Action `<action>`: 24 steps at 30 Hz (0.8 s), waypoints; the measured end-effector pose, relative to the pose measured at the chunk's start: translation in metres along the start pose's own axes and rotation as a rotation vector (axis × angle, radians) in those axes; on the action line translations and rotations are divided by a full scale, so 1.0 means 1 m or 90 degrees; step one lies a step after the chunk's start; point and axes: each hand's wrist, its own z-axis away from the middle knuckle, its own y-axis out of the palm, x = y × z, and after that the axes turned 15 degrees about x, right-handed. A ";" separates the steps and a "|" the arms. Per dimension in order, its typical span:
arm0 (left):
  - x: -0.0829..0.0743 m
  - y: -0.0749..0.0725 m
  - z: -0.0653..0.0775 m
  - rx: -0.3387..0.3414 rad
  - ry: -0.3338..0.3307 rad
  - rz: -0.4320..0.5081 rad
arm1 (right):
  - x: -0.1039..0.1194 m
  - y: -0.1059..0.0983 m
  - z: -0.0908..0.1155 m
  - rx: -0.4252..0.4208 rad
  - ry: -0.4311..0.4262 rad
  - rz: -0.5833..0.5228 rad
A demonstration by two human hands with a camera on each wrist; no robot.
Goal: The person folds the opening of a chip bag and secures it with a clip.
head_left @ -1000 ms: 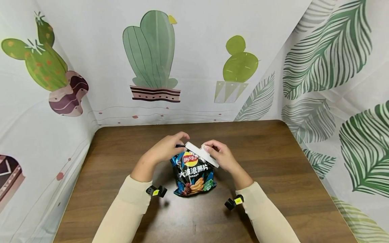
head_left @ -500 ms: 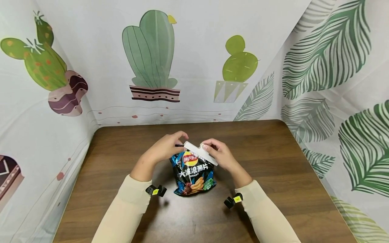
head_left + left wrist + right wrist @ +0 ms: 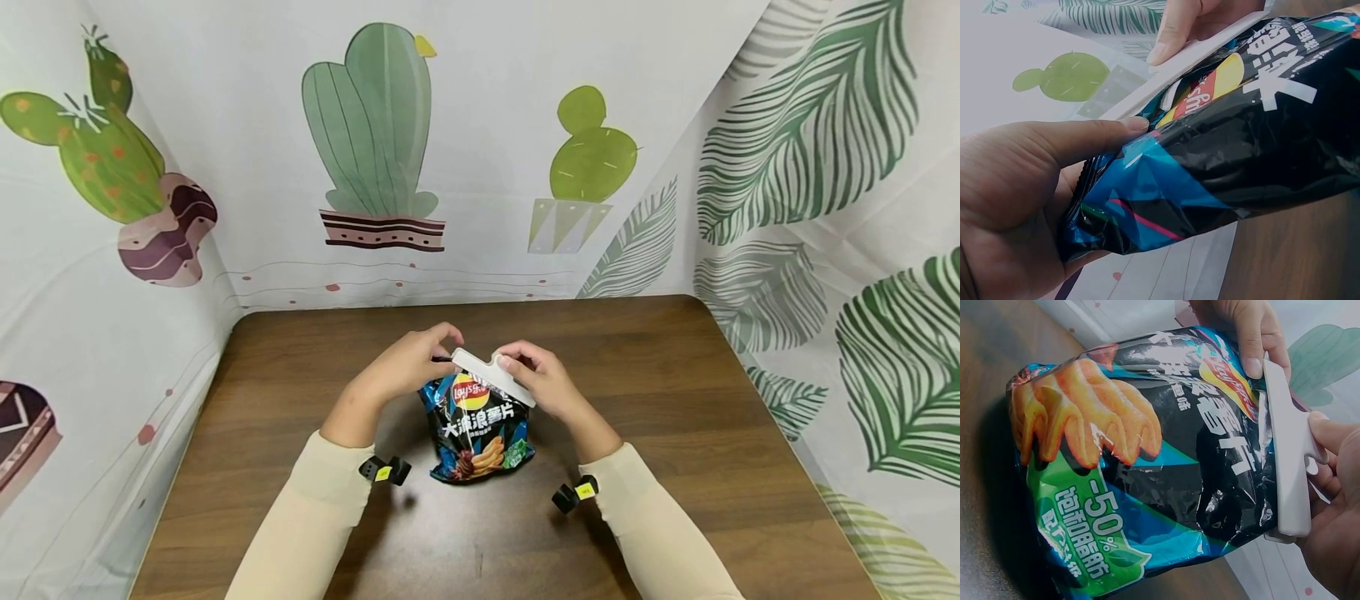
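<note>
A black and blue bag of potato chips stands tilted on the table, its top edge up between both hands. Across that top edge lies a white bag clip, slanting down to the right in the head view. My right hand pinches the clip's handle between thumb and fingers. My left hand holds the bag's upper left corner, thumb on the front and fingers behind, as the left wrist view shows. The left thumb's tip is right at the clip's end. The fingers behind the bag are partly hidden.
The brown wooden table extends around the bag on all sides. Behind it hangs a white cloth printed with cacti and leaves. A small black camera is strapped to each wrist over a cream sleeve.
The clip and both hands have shifted very slightly left and up in the head view. The holds on the bag and the clip look the same.
</note>
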 end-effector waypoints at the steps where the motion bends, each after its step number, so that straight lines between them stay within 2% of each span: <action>1: 0.000 0.000 0.000 0.000 0.002 -0.002 | 0.000 0.000 0.000 0.000 0.000 -0.001; 8: -0.002 0.001 0.001 0.001 -0.002 -0.004 | -0.002 0.000 0.001 0.000 0.018 0.000; 15: -0.003 0.000 0.003 0.011 0.011 -0.016 | -0.001 0.000 0.003 0.004 0.034 -0.009; 24: -0.002 0.002 0.002 0.005 0.016 -0.021 | 0.000 0.002 0.003 -0.002 0.013 -0.017</action>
